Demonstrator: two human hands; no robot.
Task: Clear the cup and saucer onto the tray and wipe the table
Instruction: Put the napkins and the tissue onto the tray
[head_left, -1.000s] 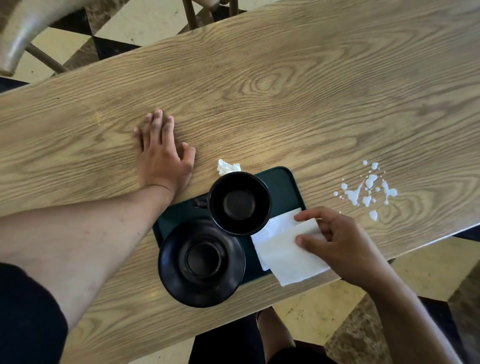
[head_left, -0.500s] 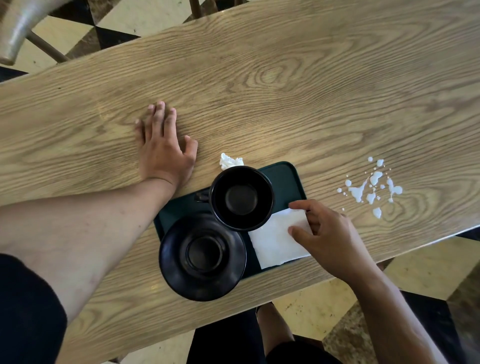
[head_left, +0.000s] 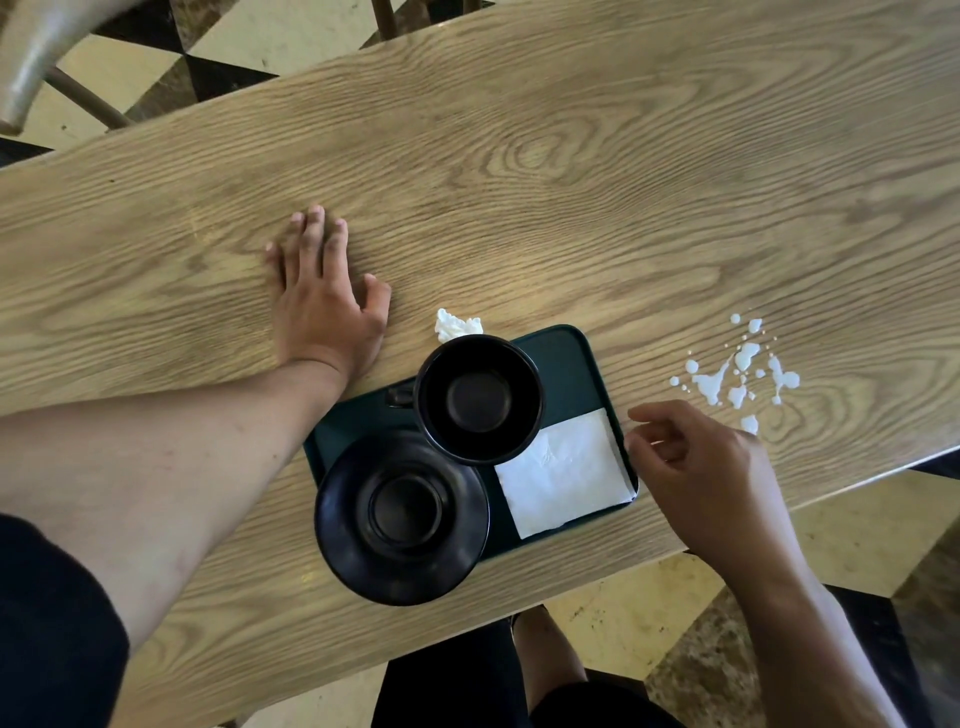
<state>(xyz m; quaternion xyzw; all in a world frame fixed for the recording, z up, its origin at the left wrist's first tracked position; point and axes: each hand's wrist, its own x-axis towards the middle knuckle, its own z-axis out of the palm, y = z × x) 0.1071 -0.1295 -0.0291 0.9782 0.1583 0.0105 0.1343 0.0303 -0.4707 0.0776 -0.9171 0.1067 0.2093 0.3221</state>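
Glossy round cup and saucer crowd rectangular tray.

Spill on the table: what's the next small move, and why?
Probably the right hand takes the flat napkin off the tray to wipe the white spill. Cup and saucer already sit on the tray, the spill remains, and that hand is open and empty beside the napkin.

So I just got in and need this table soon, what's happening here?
A person is clearing it. The black cup, the saucer and a flat white napkin sit on the dark tray. The left hand lies flat on the table; the right hand hovers empty beside the tray. A white spill and a crumpled tissue remain unwiped.
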